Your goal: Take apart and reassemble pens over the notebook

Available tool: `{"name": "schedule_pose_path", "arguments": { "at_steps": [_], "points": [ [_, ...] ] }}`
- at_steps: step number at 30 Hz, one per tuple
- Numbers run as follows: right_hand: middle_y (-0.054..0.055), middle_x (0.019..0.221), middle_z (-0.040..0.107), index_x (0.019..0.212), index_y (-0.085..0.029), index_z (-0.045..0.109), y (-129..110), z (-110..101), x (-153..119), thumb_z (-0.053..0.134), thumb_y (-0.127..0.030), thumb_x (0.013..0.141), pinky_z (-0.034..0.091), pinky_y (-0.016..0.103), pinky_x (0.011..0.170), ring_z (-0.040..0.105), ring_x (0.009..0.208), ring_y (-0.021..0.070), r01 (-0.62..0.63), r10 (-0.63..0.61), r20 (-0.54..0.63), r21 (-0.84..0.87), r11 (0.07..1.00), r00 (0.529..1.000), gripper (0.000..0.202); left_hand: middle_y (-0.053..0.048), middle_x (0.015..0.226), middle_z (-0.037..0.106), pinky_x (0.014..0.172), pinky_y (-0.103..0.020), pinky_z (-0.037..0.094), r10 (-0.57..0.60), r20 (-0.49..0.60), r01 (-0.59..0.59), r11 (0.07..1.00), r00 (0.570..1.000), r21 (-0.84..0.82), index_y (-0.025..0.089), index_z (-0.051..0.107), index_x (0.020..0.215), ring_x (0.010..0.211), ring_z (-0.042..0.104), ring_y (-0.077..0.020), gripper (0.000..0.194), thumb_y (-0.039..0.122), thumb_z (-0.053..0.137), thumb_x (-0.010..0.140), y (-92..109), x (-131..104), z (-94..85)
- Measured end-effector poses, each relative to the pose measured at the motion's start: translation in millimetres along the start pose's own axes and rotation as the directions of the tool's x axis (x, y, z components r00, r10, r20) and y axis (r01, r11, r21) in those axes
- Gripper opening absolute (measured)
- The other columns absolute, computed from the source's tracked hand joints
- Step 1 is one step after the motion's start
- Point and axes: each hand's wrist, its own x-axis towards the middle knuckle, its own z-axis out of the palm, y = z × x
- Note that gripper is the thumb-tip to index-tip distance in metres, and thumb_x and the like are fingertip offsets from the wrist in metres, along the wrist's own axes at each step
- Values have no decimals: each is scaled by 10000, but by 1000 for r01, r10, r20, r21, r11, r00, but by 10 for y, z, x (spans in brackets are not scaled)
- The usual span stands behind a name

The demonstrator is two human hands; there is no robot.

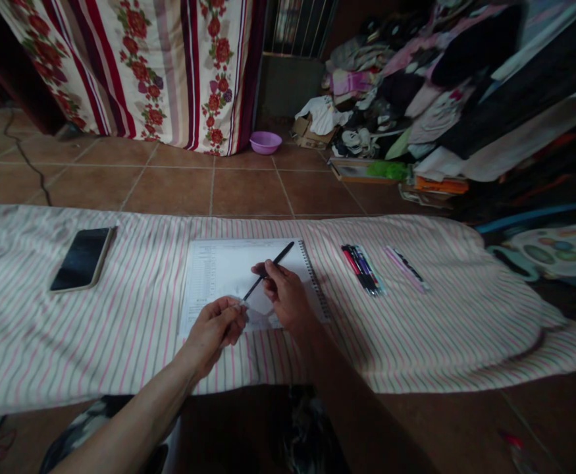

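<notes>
A spiral-bound notebook [228, 263] with a white page and a printed table at its left lies on the striped cloth [144, 329]. Above the page my right hand [285, 293] pinches a dark pen [284, 252] around its middle, the pen slanting up to the right. The fingers of my left hand [221, 322] are closed at the pen's lower end, near the notebook's lower edge; a small pale bit shows at the fingertips, too small to name. Right of the notebook lie a bunch of several pens [361, 270] and a smaller group of pens [406, 268].
A phone [83, 260] lies at the left of the cloth. Beyond the cloth's far edge are floor tiles, a floral curtain [169, 72], a purple basin [265, 142] and a heap of clothes [391, 85]. A patterned tray-like object [559, 249] is at the right.
</notes>
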Motion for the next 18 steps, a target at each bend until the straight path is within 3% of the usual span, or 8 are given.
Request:
{"name": "schedule_pose_path", "arguments": {
  "at_steps": [18],
  "points": [
    [52, 761, 671, 727, -141, 651, 27, 21, 14, 663, -452, 640, 183, 184, 360, 381, 439, 32, -19, 18, 48, 14, 1000, 999, 323, 15, 537, 539, 381, -188, 133, -22, -12, 23, 1000, 1000, 19, 128, 548, 684, 369, 364, -28, 201, 311, 633, 676, 5, -9, 7]
  ]
}}
